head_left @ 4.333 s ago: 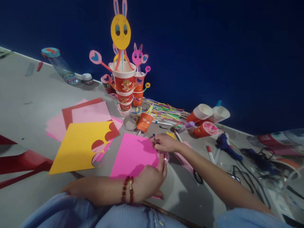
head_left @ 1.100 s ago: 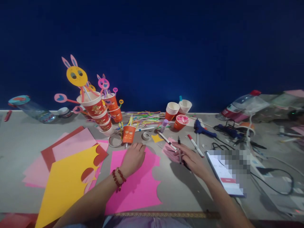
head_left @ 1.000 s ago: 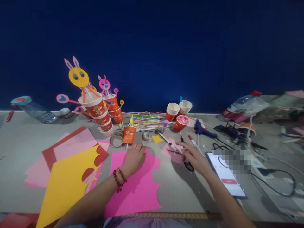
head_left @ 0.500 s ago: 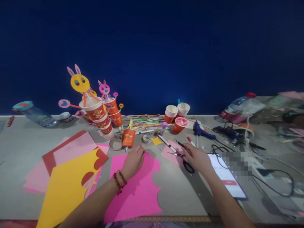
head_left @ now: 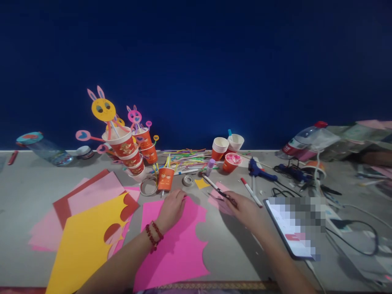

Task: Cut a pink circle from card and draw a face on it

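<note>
My left hand (head_left: 174,207), a beaded bracelet at its wrist, rests on the upper edge of a bright pink sheet (head_left: 174,249) with scalloped cut-outs on its right side. Its fingers curl inward and hide anything under them. My right hand (head_left: 245,208) is closed on a slim dark pen-like tool (head_left: 228,197) that points up and left. Beneath it, the thin blades of scissors (head_left: 216,197) show over a light pink paper piece (head_left: 214,204); their handles are hidden by the hand. A white marker (head_left: 210,181) lies just beyond, and a red-capped marker (head_left: 251,192) to the right.
Yellow paper (head_left: 85,237) and pink and red sheets lie left. Stacked red cups (head_left: 122,148) with rabbit figures stand behind them. An orange cup (head_left: 166,179), tape roll (head_left: 188,180), glue stick (head_left: 210,166), straws, blue glue gun (head_left: 260,170), phone (head_left: 290,237) and cables surround the work area.
My right hand has moved slightly left and towards me with the dark tool, now covering the scissors' handles. The red-capped marker is more exposed. My left hand stays in place.
</note>
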Motion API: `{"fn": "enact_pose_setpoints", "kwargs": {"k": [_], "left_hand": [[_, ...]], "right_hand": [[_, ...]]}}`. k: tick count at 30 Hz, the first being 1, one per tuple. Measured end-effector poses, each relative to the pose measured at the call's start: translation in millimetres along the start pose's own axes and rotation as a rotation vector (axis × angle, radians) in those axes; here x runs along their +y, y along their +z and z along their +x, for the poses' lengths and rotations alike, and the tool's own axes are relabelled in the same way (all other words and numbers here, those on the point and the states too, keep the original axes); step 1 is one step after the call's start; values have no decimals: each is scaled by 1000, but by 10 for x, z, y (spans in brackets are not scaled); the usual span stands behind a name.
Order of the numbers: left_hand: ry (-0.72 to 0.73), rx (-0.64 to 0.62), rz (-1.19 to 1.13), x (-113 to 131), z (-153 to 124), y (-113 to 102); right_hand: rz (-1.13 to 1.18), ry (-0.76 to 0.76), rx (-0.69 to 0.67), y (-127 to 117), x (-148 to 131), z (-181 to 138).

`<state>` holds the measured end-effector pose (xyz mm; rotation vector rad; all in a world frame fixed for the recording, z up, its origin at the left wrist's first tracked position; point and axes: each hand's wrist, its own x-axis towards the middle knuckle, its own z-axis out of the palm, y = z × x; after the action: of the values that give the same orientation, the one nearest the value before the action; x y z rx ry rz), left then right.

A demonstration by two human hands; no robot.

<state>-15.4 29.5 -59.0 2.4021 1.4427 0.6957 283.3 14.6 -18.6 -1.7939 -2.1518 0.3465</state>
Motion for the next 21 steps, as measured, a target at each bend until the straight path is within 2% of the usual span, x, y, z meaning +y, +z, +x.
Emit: {"fn": "enact_pose_setpoints", "kwargs": {"k": [4,9,13,18,21], "left_hand": [[18,2,1,5,-11,-2],[50,-24,27,90,102,-116],[38,-96,108,135,527,-242],[-83,-219,257,80,1211,-288],[-144,-294,321,56,1430,-269]], "right_hand": [[-11,10,-54,30,-84,12],[-41,-45,-11,113,-108,129],[-74,-38,-10,123,-189,240],[-226,49,-81,34,-404,416],[-276,54,-81,17,-543,557]]}}
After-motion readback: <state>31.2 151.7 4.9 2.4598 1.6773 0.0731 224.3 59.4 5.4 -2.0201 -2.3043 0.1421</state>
